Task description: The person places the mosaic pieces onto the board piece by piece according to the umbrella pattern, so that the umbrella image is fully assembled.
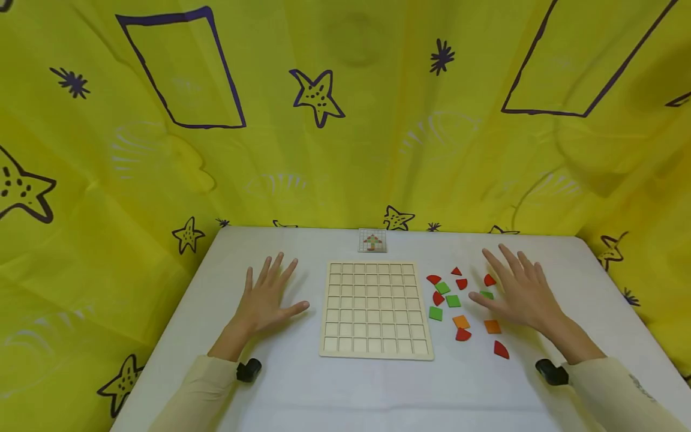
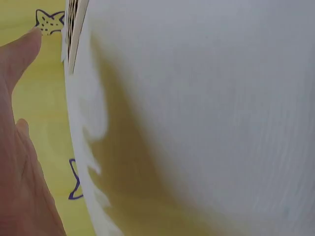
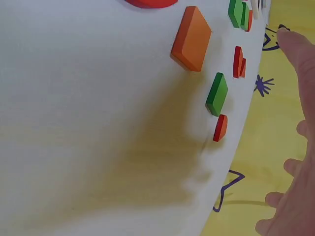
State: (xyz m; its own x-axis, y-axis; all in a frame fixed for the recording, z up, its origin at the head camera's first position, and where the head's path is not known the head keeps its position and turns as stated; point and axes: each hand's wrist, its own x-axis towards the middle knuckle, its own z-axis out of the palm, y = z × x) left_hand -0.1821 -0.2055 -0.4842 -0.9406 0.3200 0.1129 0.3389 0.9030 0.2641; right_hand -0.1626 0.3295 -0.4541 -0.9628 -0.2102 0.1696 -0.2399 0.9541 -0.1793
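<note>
My left hand [image 1: 264, 302] is spread over the white table, left of a pale wooden grid board [image 1: 376, 309], and holds nothing. On the other side, my right hand [image 1: 523, 293] hovers with fingers spread beside loose flat pieces. Among these are a green square [image 1: 435, 313], an orange square [image 1: 492, 326] and a red quarter-round piece [image 1: 501, 349]. Part of another green piece [image 1: 486, 294] shows near the right thumb. In the right wrist view, an orange piece [image 3: 192, 39] and a green piece [image 3: 217, 94] lie below the hand. The board's cells hold no pieces.
A small pattern card [image 1: 372, 240] with a red, green and orange figure lies behind the board. Yellow patterned cloth [image 1: 356, 162] encloses the back and sides of the white table [image 1: 345, 390]. Dark wrist cameras [image 1: 249, 370] sit at both cuffs.
</note>
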